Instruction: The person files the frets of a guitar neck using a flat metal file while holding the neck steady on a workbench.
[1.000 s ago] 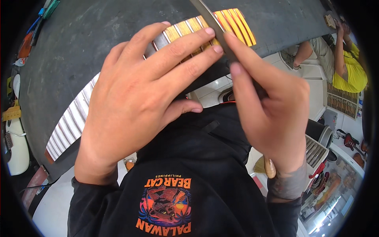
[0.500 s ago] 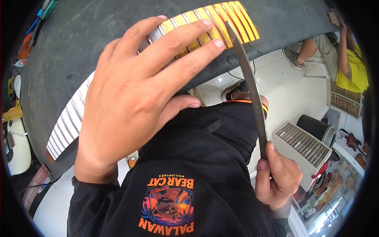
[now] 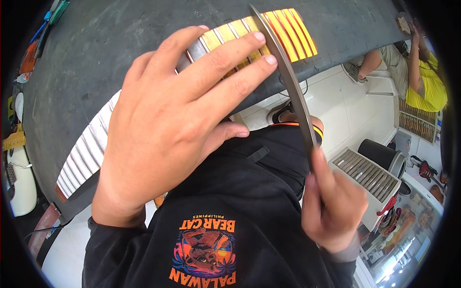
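Note:
A fretted guitar fretboard (image 3: 86, 151) lies on the dark bench, its white stretch at the left and its yellow stretch at the right, with metal frets across it. My left hand (image 3: 168, 108) rests over the middle, fingers spread flat, hiding part of the frets. In my right hand (image 3: 333, 206) is a long dark metal file (image 3: 288, 72), gripped at its near end with the index finger along it. The blade lies across the yellow stretch, just right of my left fingertips, its tip past the far edge.
The dark bench top (image 3: 110, 29) ends in front of me above white floor tiles (image 3: 336, 101). Tools crowd the left edge, near a cream guitar body (image 3: 21, 182). A box of metal bars (image 3: 367, 173) stands at right. Beyond sits a person in a yellow shirt (image 3: 427, 89).
The file has slid forward and to the left, its tip now beyond the fretboard's far edge. My right hand has moved slightly up and left; my left hand has barely shifted.

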`<move>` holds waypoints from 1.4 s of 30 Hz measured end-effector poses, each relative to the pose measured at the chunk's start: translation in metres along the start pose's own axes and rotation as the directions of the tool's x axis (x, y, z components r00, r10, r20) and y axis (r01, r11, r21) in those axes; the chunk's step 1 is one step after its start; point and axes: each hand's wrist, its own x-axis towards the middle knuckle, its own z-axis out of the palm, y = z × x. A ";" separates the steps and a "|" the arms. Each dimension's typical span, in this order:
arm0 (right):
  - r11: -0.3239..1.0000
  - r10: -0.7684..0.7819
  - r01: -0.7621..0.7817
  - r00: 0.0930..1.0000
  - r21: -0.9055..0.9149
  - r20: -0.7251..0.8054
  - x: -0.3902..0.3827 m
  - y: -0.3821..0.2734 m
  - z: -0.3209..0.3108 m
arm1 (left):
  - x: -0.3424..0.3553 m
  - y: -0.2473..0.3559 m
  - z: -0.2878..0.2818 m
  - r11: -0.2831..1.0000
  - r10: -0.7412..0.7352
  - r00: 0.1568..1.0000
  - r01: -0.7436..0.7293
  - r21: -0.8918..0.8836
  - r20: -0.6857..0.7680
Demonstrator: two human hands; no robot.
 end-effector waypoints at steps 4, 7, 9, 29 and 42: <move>0.996 -0.093 0.093 0.992 -0.005 -0.080 0.062 0.006 0.013 | 0.002 -0.002 -0.001 0.999 -0.003 1.000 0.003 -0.038 -0.002; 0.994 -0.100 0.103 0.990 0.030 -0.102 0.072 0.008 0.017 | 0.001 -0.002 -0.003 0.997 -0.012 1.000 0.012 -0.074 -0.003; 0.999 -0.027 0.028 0.999 0.026 -0.046 0.054 0.010 0.016 | 0.000 -0.002 -0.003 0.998 -0.015 1.000 0.016 -0.052 0.013; 0.997 -0.076 0.075 0.996 -0.030 -0.036 0.029 0.013 0.012 | 0.003 -0.003 -0.006 0.993 -0.025 1.000 0.026 -0.115 0.009; 0.989 -0.052 0.069 0.991 0.133 -0.127 0.069 0.011 0.022 | 0.003 -0.003 -0.005 0.998 0.018 1.000 -0.018 -0.055 -0.001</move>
